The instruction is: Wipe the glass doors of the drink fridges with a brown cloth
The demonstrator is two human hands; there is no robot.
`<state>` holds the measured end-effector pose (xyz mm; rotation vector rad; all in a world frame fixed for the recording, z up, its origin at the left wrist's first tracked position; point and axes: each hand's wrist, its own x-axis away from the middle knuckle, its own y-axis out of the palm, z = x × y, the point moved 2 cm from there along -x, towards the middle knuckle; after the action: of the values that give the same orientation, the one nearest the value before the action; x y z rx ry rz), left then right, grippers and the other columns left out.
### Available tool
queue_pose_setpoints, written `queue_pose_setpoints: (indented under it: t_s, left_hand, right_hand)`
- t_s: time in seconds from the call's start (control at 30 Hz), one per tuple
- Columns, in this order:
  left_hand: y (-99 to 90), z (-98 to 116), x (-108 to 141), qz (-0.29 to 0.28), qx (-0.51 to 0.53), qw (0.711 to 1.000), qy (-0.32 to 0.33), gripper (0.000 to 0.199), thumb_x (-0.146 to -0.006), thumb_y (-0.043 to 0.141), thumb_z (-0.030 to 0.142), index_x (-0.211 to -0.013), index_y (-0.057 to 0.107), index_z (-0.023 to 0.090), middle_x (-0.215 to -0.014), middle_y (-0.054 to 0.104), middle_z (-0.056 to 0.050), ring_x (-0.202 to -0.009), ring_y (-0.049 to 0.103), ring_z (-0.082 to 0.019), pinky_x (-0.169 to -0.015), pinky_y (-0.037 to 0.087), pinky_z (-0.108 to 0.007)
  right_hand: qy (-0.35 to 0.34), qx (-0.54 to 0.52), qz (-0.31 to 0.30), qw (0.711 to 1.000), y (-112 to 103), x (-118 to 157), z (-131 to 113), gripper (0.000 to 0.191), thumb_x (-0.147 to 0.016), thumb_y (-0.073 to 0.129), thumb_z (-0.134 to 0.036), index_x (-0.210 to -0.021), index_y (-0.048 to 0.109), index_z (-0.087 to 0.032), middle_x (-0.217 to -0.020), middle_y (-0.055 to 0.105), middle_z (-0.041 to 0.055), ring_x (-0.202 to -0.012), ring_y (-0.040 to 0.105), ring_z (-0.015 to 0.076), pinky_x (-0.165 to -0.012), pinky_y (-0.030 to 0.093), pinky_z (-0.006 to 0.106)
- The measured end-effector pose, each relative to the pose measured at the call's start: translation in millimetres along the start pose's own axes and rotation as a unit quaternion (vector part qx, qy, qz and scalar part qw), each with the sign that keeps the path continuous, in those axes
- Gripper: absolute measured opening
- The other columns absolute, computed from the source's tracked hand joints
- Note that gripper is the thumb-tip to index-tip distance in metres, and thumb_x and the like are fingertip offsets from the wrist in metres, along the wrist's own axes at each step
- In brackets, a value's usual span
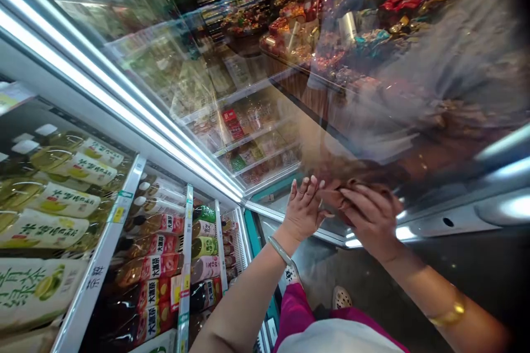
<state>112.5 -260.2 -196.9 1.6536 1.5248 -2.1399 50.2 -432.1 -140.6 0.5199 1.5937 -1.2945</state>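
My left hand (304, 212) has its fingers spread, with the tips at the glass door (265, 94) of a drinks cooler. A pale bangle (280, 251) circles that wrist. To its right, my right hand (370, 220) lies with its fingers stretched out against the same glass, and nothing I can name is in it. Around its fingertips there is a reddish-brown patch; whether this is a reflection or something thin under the fingers, I cannot tell. A gold bracelet (449, 314) sits on the right forearm.
On the left, cooler shelves (99, 253) hold bottles with green-and-white labels (62, 201) and red-labelled bottles (155, 267). A bright light strip (124, 105) runs along the cooler frame. Reflections of shop goods and a person cover the glass. My shoes (342, 297) are on the dark floor (397, 298) below.
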Motion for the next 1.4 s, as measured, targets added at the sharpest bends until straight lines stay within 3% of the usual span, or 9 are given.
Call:
queue_pose_setpoints:
  t_s: [0.17,0.3,0.43,0.6,0.8,0.93,1.13,1.27,1.4]
  left_hand:
    - [-11.9,-10.7,-21.4,0.011,0.01,0.998,-0.063,0.073,-0.107,0.033,0.045,-0.169,0.014,0.011,-0.177,0.021,-0.015,-0.166,0.002,-0.027,-0.136,0.007,-0.056]
    - [-6.3,-44.0,-10.8,0.051,-0.001,0.996,-0.07,0.07,-0.107,0.031,0.039,-0.168,0.016,0.01,-0.174,0.029,-0.015,-0.166,0.008,-0.025,-0.137,0.01,-0.053]
    - [-10.2,-66.9,3.6,0.049,-0.015,0.998,-0.025,0.073,-0.108,0.03,0.052,-0.168,0.019,0.012,-0.178,0.018,-0.012,-0.166,0.005,-0.024,-0.137,0.01,-0.048]
    - [-27.2,-87.1,-19.2,0.074,0.018,0.997,-0.029,0.074,-0.108,0.038,0.045,-0.17,0.01,0.016,-0.179,0.011,-0.01,-0.165,-0.003,-0.024,-0.136,0.007,-0.051]
    - [-31.8,-117.4,-31.3,0.163,0.003,0.986,-0.015,0.071,-0.105,0.039,0.032,-0.17,0.015,0.017,-0.178,0.015,-0.007,-0.166,0.004,-0.022,-0.137,0.011,-0.045]
    - [-34.6,-134.4,-25.6,0.158,-0.007,0.987,0.003,0.073,-0.103,0.045,0.029,-0.169,0.018,0.017,-0.176,0.019,-0.007,-0.165,0.005,-0.021,-0.137,0.011,-0.045]
    - [-48.7,-150.5,-35.2,0.179,0.024,0.983,-0.007,0.072,-0.103,0.045,0.025,-0.169,0.017,0.019,-0.177,0.009,-0.002,-0.166,0.004,-0.02,-0.137,0.009,-0.044]
    - [-53.6,-158.7,-26.4,0.194,0.044,0.979,-0.04,0.071,-0.105,0.042,0.025,-0.169,0.014,0.013,-0.177,0.004,-0.005,-0.166,0.002,-0.02,-0.137,0.005,-0.044]
    - [-57.6,-170.5,-14.3,0.156,0.052,0.985,-0.05,0.073,-0.102,0.043,0.018,-0.169,0.015,0.015,-0.177,0.009,-0.008,-0.165,0.005,-0.022,-0.137,0.006,-0.045]
  right_hand:
    - [-0.014,0.041,0.084,0.996,10.7,-46.7,-11.7,0.031,-0.086,0.08,-0.027,-0.116,0.075,-0.029,-0.116,0.075,0.0043,-0.126,0.061,0.0272,-0.12,0.037,0.049]
    - [-0.057,0.013,0.026,0.998,50.2,-39.1,-34.8,0.036,-0.087,0.078,-0.021,-0.12,0.073,-0.031,-0.122,0.076,0.0001,-0.131,0.058,0.0225,-0.121,0.035,0.044]
    - [-0.069,-0.033,-0.041,0.996,44.4,-20.0,-29.1,0.031,-0.089,0.075,-0.02,-0.118,0.072,-0.031,-0.122,0.076,-0.0014,-0.126,0.062,0.02,-0.12,0.037,0.041]
    - [-0.043,0.074,0.099,0.991,29.2,-57.6,-28.8,0.038,-0.082,0.085,-0.032,-0.119,0.077,-0.028,-0.103,0.077,0.0042,-0.116,0.065,0.0279,-0.118,0.04,0.049]
    - [-0.086,0.04,0.043,0.995,82.9,-72.2,-71.0,0.033,-0.087,0.075,-0.02,-0.118,0.076,-0.032,-0.106,0.078,0.0,-0.118,0.062,0.0196,-0.118,0.037,0.041]
    - [-0.076,0.034,0.009,0.997,68.7,-59.2,-60.5,0.035,-0.083,0.081,-0.024,-0.117,0.075,-0.033,-0.104,0.077,-0.0017,-0.115,0.065,0.019,-0.115,0.04,0.039]
    - [-0.042,0.118,0.14,0.982,62.9,-113.6,-72.6,0.037,-0.079,0.086,-0.036,-0.115,0.077,-0.03,-0.097,0.074,0.004,-0.112,0.065,0.0279,-0.111,0.045,0.05]
    - [-0.07,0.059,0.038,0.995,98.6,-116.2,-104.5,0.033,-0.089,0.074,-0.021,-0.12,0.075,-0.031,-0.109,0.077,0.0006,-0.121,0.061,0.0205,-0.119,0.038,0.043]
    - [-0.067,0.023,-0.029,0.997,86.8,-88.5,-96.6,0.027,-0.088,0.076,-0.021,-0.115,0.075,-0.029,-0.114,0.077,0.0001,-0.121,0.062,0.0184,-0.119,0.038,0.04]
